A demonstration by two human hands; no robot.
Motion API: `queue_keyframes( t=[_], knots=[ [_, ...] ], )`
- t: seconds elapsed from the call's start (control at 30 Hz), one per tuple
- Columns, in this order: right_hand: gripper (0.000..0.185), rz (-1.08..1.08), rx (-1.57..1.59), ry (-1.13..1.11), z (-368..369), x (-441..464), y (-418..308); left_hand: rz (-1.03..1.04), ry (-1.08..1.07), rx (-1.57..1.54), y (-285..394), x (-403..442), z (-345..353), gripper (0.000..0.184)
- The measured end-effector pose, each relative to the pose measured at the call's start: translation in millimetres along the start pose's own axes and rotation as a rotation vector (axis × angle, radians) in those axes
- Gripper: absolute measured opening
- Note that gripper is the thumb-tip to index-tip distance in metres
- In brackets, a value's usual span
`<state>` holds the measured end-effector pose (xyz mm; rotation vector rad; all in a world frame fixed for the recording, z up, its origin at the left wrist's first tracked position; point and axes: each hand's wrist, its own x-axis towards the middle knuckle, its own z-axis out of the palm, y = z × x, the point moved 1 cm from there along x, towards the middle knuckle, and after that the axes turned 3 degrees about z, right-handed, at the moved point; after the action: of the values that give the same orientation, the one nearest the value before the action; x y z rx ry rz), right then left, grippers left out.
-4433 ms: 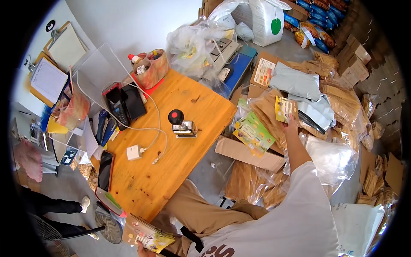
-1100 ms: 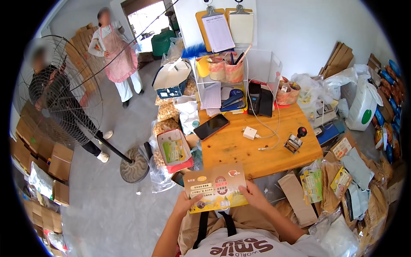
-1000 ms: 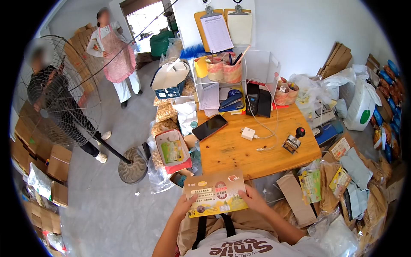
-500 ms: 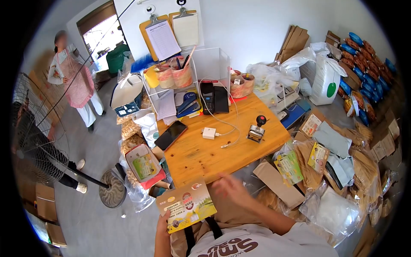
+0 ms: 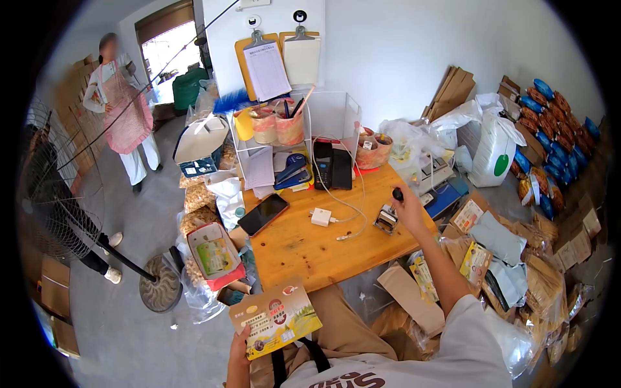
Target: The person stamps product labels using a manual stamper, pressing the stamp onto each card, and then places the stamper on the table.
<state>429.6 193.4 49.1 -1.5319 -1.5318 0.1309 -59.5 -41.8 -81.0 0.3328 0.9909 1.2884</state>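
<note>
My left hand (image 5: 239,346) is closed on the lower left edge of a flat printed packet (image 5: 275,317), brown above and yellow-green below, tilted over my lap. My right hand (image 5: 407,210) has its fingers round the black handle of a self-inking stamp (image 5: 386,220), which stands on the right part of the wooden table (image 5: 310,255). To its left lie a white charger (image 5: 321,217) with its cable and a dark phone (image 5: 264,215).
A wire rack (image 5: 239,152) with pen cups and papers stands at the table's back. An open box (image 5: 213,251) is at the left, beside a standing fan (image 5: 68,187). Plastic-wrapped bags and cartons (image 5: 414,297) crowd the right floor. A person in a pink apron (image 5: 126,119) stands far left.
My right hand has moved from near the packet out to the right and taken hold of the stamp's handle. The packet stays in my left hand. The camera view has shifted slightly.
</note>
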Motion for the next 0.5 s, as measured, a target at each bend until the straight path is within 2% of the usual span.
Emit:
queue_keyframes(
  t=[0.1, 0.2, 0.3, 0.4, 0.5],
  knots=[
    [0.030, 0.073, 0.001, -0.018, 9, 26, 13, 0.007, 0.018, 0.013, 0, -1, -1, 0.041],
    [0.034, -0.077, -0.059, 0.086, 33, 54, 43, 0.020, 0.027, 0.009, 0, 1, -4, 0.040],
    [0.036, -0.066, 0.044, 0.187, 45, 75, 51, 0.012, 0.029, 0.016, -7, 7, -19, 0.040],
    [0.044, 0.013, 0.139, 0.116, 48, 85, 42, 0.008, 0.024, 0.036, -7, 8, -24, 0.041],
    [0.055, 0.196, 0.116, -0.076, 49, 84, 32, 0.013, 0.030, 0.066, -6, 7, -22, 0.040]
  ],
)
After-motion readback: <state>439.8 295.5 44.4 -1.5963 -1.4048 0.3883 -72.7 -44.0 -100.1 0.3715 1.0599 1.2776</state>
